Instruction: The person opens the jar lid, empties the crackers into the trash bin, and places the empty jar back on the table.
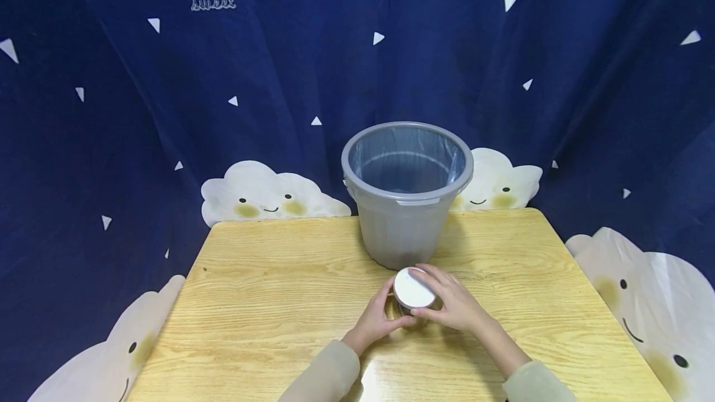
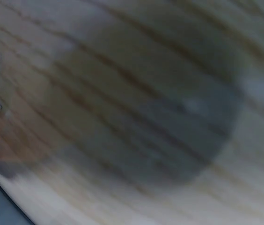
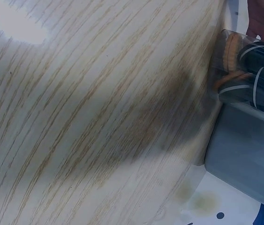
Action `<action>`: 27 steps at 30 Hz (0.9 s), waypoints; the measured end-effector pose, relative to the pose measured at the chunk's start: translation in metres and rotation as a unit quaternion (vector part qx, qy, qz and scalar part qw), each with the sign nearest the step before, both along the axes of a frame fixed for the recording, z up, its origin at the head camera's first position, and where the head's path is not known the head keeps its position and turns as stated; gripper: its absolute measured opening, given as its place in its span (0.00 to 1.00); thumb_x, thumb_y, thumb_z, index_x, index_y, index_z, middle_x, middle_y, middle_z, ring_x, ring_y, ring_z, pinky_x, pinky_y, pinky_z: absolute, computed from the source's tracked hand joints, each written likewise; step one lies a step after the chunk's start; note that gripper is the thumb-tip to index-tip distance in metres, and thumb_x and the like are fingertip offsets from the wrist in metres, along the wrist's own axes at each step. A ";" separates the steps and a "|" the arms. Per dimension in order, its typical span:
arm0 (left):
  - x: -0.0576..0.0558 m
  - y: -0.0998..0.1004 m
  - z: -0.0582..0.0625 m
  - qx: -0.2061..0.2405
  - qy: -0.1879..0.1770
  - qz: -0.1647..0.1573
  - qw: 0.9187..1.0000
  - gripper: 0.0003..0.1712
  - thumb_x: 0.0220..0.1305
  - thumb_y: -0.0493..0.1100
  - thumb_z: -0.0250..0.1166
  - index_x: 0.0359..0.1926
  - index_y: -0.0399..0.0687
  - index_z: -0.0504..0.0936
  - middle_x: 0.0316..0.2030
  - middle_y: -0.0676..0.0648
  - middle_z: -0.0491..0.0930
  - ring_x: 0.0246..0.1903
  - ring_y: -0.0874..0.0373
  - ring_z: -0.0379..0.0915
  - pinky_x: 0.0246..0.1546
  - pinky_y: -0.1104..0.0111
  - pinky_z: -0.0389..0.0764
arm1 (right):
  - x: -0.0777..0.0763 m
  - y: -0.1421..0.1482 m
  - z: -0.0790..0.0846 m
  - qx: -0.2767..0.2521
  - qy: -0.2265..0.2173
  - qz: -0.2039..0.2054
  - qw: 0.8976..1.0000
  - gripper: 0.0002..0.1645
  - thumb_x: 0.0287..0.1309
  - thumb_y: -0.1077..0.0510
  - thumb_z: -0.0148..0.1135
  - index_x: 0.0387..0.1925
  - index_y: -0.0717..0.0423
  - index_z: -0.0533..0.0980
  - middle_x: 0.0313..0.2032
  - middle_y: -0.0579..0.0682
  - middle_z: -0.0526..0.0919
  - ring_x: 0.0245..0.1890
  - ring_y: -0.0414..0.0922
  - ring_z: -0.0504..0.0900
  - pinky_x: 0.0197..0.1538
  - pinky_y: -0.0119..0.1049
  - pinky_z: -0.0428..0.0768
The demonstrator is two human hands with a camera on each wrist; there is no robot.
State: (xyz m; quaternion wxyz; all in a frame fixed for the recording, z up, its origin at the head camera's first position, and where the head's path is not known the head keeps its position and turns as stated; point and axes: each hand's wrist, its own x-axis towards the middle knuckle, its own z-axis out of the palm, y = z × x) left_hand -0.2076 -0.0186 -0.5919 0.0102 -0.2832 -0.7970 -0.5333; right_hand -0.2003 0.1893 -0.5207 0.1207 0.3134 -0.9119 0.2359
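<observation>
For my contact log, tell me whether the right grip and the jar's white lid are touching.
Touching. The head view shows the right grip with its fingers resting across the top of the white lid.

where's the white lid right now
In the head view, the lid is just right of centre, atop the jar, between the left hand and right hand, on the near side of the bucket.

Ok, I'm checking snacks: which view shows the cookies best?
Right wrist: the cookies show through the clear container. In the head view, the white lid mostly hides them; the left wrist shows none clearly.
</observation>
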 end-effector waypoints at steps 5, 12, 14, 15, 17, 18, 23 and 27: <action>0.007 -0.001 0.021 0.040 -0.016 -0.019 0.999 0.50 0.45 0.39 0.73 0.67 0.44 0.55 0.59 0.42 0.67 0.55 0.53 0.66 0.53 0.63 0.74 | 0.000 0.001 -0.001 0.000 0.006 0.002 1.000 0.46 0.46 0.34 0.62 0.65 0.45 0.62 0.62 0.54 0.65 0.57 0.59 0.68 0.55 0.63 0.66; 0.011 -0.003 0.033 0.062 -0.043 -0.021 0.997 0.48 0.45 0.37 0.73 0.66 0.44 0.58 0.58 0.41 0.68 0.55 0.52 0.67 0.52 0.58 0.75 | -0.001 0.001 -0.001 0.002 0.004 0.003 1.000 0.45 0.46 0.34 0.62 0.65 0.46 0.62 0.62 0.55 0.65 0.57 0.58 0.68 0.56 0.61 0.66; 0.010 -0.003 0.032 0.064 -0.044 -0.020 0.997 0.48 0.45 0.37 0.73 0.66 0.46 0.58 0.58 0.42 0.68 0.55 0.52 0.67 0.51 0.57 0.75 | -0.001 0.001 0.000 -0.001 0.001 0.003 1.000 0.45 0.46 0.34 0.63 0.64 0.46 0.63 0.62 0.55 0.65 0.57 0.58 0.67 0.56 0.61 0.65; 0.009 -0.003 0.032 0.066 -0.048 -0.020 0.996 0.48 0.45 0.37 0.73 0.66 0.47 0.59 0.59 0.42 0.68 0.55 0.52 0.67 0.51 0.56 0.75 | -0.001 0.001 0.000 -0.003 -0.001 0.003 1.000 0.45 0.46 0.34 0.63 0.64 0.46 0.63 0.62 0.55 0.65 0.57 0.59 0.67 0.57 0.62 0.65; 0.008 -0.003 0.030 0.069 -0.051 -0.023 0.996 0.48 0.45 0.37 0.73 0.66 0.48 0.59 0.59 0.42 0.67 0.55 0.51 0.67 0.52 0.57 0.75 | -0.001 0.001 0.001 -0.007 -0.002 0.005 1.000 0.45 0.45 0.34 0.63 0.64 0.46 0.64 0.61 0.56 0.65 0.57 0.59 0.67 0.56 0.62 0.65; 0.008 -0.003 0.029 0.071 -0.053 -0.024 0.996 0.48 0.45 0.37 0.73 0.66 0.49 0.59 0.60 0.43 0.67 0.55 0.51 0.67 0.52 0.57 0.75 | -0.001 0.001 0.001 -0.009 -0.003 0.006 1.000 0.45 0.45 0.34 0.63 0.63 0.46 0.64 0.61 0.56 0.66 0.57 0.59 0.67 0.57 0.62 0.64; 0.006 -0.005 0.027 0.077 -0.066 -0.032 0.994 0.48 0.45 0.38 0.73 0.66 0.51 0.59 0.61 0.44 0.66 0.57 0.50 0.66 0.53 0.58 0.74 | -0.003 0.002 0.002 -0.019 -0.002 0.015 1.000 0.45 0.44 0.34 0.64 0.62 0.46 0.66 0.60 0.57 0.67 0.57 0.58 0.68 0.57 0.62 0.64; 0.005 -0.005 0.027 0.078 -0.079 -0.035 0.993 0.48 0.45 0.39 0.73 0.67 0.52 0.59 0.61 0.45 0.66 0.57 0.52 0.65 0.54 0.59 0.73 | -0.005 0.003 0.002 -0.022 -0.002 0.026 0.999 0.44 0.44 0.34 0.65 0.62 0.47 0.66 0.60 0.56 0.68 0.57 0.57 0.68 0.57 0.62 0.65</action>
